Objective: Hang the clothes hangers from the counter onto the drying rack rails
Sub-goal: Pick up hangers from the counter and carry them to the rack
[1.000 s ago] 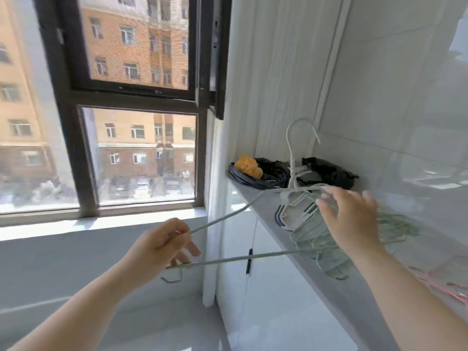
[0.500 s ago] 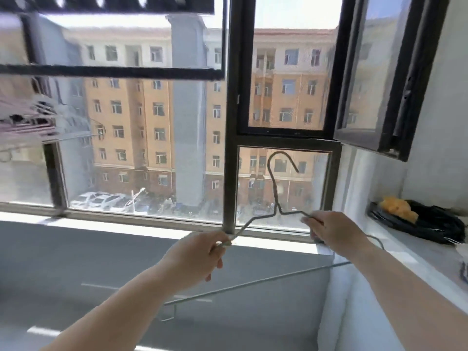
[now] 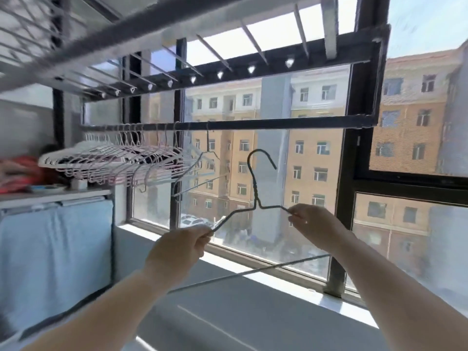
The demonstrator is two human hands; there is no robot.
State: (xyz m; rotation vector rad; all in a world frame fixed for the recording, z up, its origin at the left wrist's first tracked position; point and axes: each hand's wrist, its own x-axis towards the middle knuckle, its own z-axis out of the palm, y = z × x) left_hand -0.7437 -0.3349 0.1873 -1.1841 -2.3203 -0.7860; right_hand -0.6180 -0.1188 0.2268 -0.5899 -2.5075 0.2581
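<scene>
My left hand (image 3: 177,247) and right hand (image 3: 316,226) pinch the wire hanger (image 3: 255,191) by its shoulders; hook upright, below the drying rack rail (image 3: 266,125); other hangers (image 3: 121,160) hang there, to the left.

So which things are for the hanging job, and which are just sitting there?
For the job: wire hanger, gripped by left hand and right hand; drying rack rail; hung hangers on it.
Just there: blue cloth; blurry red bundle; window.
</scene>
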